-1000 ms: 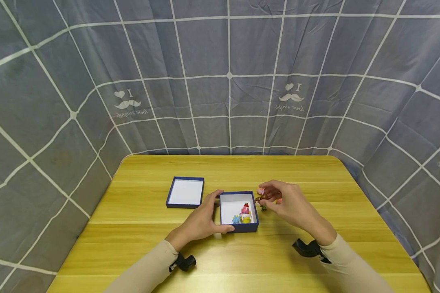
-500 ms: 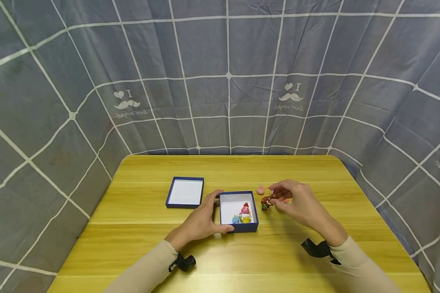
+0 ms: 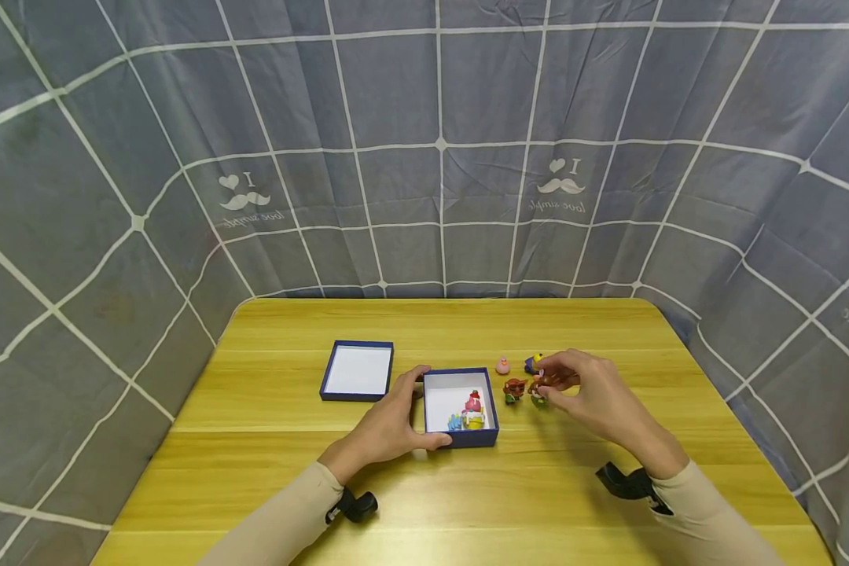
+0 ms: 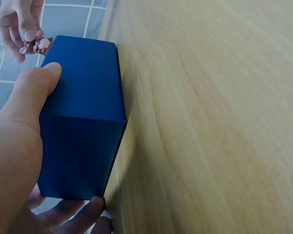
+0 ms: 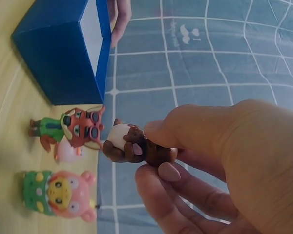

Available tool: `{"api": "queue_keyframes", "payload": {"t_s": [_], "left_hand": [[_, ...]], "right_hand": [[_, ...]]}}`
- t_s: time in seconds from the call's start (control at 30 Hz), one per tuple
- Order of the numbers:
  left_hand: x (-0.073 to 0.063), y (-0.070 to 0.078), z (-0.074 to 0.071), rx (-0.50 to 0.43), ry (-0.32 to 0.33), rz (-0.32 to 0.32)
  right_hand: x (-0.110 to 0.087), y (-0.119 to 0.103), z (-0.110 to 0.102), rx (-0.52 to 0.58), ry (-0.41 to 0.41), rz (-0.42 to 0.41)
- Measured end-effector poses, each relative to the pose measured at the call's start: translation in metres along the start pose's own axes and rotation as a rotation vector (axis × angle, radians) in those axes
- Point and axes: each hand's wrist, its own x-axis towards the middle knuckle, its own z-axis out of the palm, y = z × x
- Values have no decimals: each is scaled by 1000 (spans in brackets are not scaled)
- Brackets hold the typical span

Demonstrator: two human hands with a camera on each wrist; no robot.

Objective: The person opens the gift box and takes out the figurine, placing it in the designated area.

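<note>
My left hand [image 3: 391, 424] grips the open blue box [image 3: 470, 440], thumb on the near wall and fingers on the far side. Inside the box lie a pink-and-yellow figurine [image 3: 473, 409] and a small light-blue piece [image 3: 455, 423]. To its right, my right hand [image 3: 597, 399] pinches a small brown animal figurine [image 5: 132, 142] with a pale belly between thumb and fingers. A red fox figurine [image 5: 80, 126] in a green jacket stands between hand and box. Nearer the right hand in its wrist view is a pink-headed figurine [image 5: 58, 192] in a green outfit.
Left of the box lies its shallow lid [image 3: 357, 372], white inside facing up. Behind the fox figurine sits a small pink duck [image 3: 503, 365], and a blue-and-yellow figurine [image 3: 534, 363] stands beside the right fingers. A grey checked curtain [image 3: 491, 189] surrounds the wooden table [image 3: 424, 330].
My right hand has moved right, away from the box, carrying the brown figurine. The duck, fox and blue-and-yellow figurines have come into sight. The left hand and box stay put.
</note>
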Motion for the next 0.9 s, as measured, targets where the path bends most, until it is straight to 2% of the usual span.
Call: {"api": "queue_keyframes", "payload": {"t_s": [0.9], "left_hand": [[-1, 1, 0, 7, 0, 2]], "right_hand": [[-17, 21, -10, -30, 17, 54]]}}
